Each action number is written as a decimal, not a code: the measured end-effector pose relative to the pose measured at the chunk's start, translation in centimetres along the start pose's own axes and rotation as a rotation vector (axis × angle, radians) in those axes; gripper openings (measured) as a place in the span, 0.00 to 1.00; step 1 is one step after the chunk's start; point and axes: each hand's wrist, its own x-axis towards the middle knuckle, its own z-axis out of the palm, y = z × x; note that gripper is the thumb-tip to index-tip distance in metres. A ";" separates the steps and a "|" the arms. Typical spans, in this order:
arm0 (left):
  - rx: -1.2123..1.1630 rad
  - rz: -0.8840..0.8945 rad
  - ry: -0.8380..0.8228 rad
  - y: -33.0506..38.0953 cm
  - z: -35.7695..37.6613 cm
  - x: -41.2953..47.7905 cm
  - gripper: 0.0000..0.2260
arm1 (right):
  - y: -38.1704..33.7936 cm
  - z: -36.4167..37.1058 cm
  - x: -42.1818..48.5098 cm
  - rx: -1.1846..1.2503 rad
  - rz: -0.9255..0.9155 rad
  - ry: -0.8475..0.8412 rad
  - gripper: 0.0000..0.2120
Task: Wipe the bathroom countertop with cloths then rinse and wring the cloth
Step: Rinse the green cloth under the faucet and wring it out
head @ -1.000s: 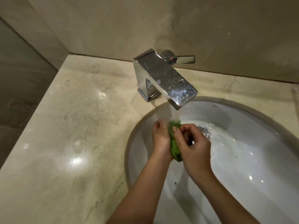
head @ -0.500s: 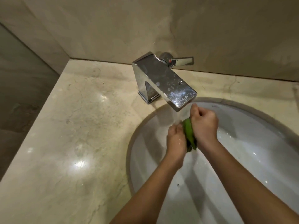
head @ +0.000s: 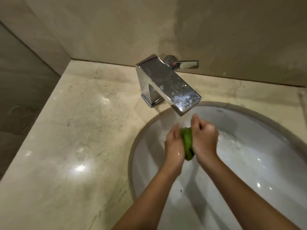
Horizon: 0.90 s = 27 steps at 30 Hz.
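Note:
A bunched green cloth [head: 187, 144] is pressed between both my hands over the white sink basin [head: 259, 163]. My left hand [head: 173, 145] grips its left side and my right hand [head: 204, 136] is closed around its right side. Most of the cloth is hidden by my palms. The hands sit just below the spout of the chrome faucet [head: 167, 83], where a thin stream of water falls. The beige marble countertop [head: 74, 138] spreads to the left of the basin.
The faucet lever [head: 187, 64] sticks out to the right against the beige back wall. A side wall closes the counter's far left corner. Water droplets glisten in the basin to the right of my hands.
A second ago my right hand's fingers were loose around the cloth. It then rolled over into a fist. Both hands have stayed under the spout, squeezing and rubbing the cloth.

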 end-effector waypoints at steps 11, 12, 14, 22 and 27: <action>-0.143 0.089 -0.109 0.5 -3.1 -1.6 0.10 | 0.9 -2.0 1.0 0.683 0.674 -0.304 0.21; -0.197 0.062 -0.049 0.4 -3.0 -1.5 0.08 | 0.5 -2.0 1.2 0.694 0.671 -0.263 0.21; -0.340 -0.070 0.081 0.5 -2.3 -0.5 0.02 | -0.5 -2.3 0.7 0.626 0.561 -0.231 0.13; -0.234 -0.135 0.036 0.6 1.1 0.8 0.14 | -1.2 -0.5 0.0 0.190 0.051 -0.019 0.17; -0.165 0.048 0.078 0.9 -0.1 2.1 0.16 | -0.8 0.2 -2.7 0.150 -0.004 -0.055 0.17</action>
